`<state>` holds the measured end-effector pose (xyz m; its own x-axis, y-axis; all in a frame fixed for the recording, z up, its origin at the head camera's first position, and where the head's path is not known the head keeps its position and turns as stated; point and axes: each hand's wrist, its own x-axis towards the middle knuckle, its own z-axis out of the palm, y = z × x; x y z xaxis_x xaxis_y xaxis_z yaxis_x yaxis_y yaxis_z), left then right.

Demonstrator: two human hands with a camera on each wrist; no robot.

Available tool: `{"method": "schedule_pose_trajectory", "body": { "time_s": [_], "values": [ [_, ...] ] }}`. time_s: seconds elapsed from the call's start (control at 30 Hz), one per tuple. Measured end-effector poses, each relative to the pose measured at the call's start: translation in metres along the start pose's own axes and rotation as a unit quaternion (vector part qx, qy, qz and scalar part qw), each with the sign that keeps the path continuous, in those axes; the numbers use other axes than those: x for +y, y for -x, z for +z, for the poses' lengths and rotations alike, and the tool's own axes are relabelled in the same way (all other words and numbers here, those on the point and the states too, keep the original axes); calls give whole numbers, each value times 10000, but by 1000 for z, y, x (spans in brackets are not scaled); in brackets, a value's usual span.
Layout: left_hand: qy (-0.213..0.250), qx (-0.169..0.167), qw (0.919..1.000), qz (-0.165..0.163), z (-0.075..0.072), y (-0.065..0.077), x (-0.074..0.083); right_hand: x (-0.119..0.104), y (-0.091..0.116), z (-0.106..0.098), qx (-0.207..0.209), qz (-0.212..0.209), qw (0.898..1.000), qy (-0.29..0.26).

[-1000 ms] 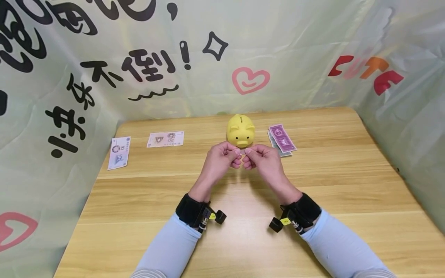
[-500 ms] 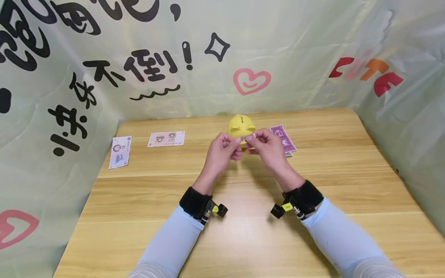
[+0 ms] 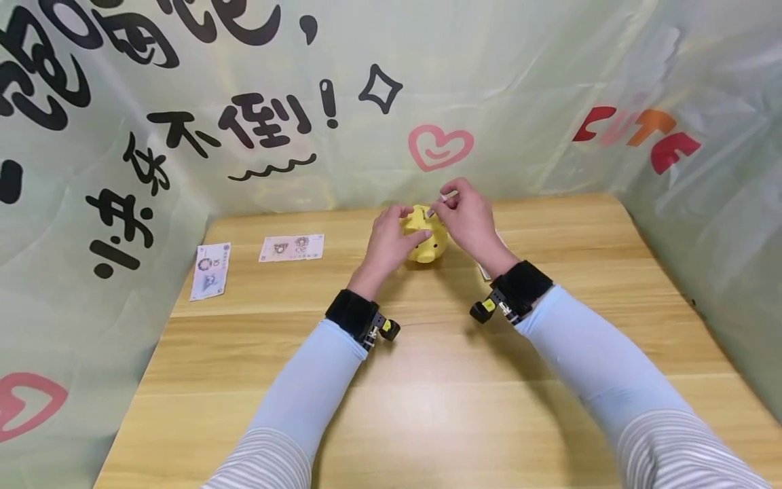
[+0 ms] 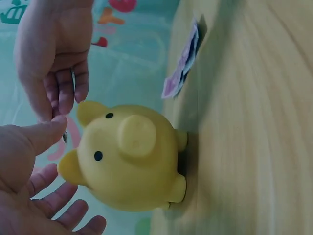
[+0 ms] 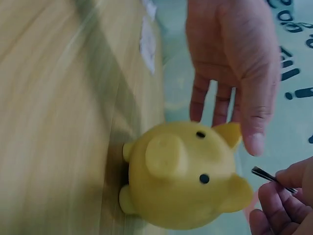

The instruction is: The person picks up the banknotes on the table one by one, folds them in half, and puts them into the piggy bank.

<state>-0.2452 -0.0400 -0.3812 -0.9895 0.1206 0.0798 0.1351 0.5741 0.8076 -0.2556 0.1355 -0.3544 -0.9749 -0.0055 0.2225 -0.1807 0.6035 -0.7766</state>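
Observation:
A yellow piggy bank (image 3: 426, 250) stands upright near the back of the table, snout toward me, with the coin slot on top. My right hand (image 3: 469, 219) is over its right side, pinching a small folded banknote (image 3: 431, 211) between thumb and fingers, close above the slot. In the right wrist view, the folded note (image 5: 264, 174) appears as a thin dark strip. My left hand (image 3: 389, 239) is at the bank's left side, thumb in front and fingers extended toward its back, holding nothing between them.
Two flat banknotes lie left of the bank, a pinkish note (image 3: 290, 248) and a bluish-purple note (image 3: 210, 272) near the left edge. More notes (image 4: 182, 63) lie right of the bank, mostly hidden by my right hand in the head view. A printed curtain (image 3: 519, 102) hangs behind.
Both hands held the folded note in front of the bank; they have moved forward and up. My left hand has let go and spread beside the bank, while my right carries the note over it.

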Motion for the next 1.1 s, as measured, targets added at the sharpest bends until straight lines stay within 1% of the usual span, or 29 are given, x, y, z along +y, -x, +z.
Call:
{"method": "schedule_pose_trajectory", "body": {
  "time_s": [0.13,0.3,0.4,0.6,0.77,0.9,0.97,1.1],
  "values": [
    [-269,-160,9995,-65,4,-9,2,-1,-10,6,-191,-154,9981,562],
    [-448,-320,9984,-151,8,-13,6,-3,-17,12,-301,-198,9934,1093],
    [-539,-353,9979,-102,9,-13,7,-5,-20,17,-282,-247,9910,1282],
    [-852,-341,9958,26,13,-13,5,-1,-26,25,-334,-441,9884,1412],
    [-1019,-371,9941,30,14,-13,4,7,-24,30,-354,-829,9830,1602],
    [-1130,-354,9930,13,13,-14,4,10,-21,31,-372,-1050,9815,1555],
    [-1161,-348,9926,-6,13,-14,4,13,-20,32,-397,-1050,9828,1463],
    [-1166,-330,9926,-21,13,-14,5,17,-21,34,-462,-828,9875,1258]
  ]
}}
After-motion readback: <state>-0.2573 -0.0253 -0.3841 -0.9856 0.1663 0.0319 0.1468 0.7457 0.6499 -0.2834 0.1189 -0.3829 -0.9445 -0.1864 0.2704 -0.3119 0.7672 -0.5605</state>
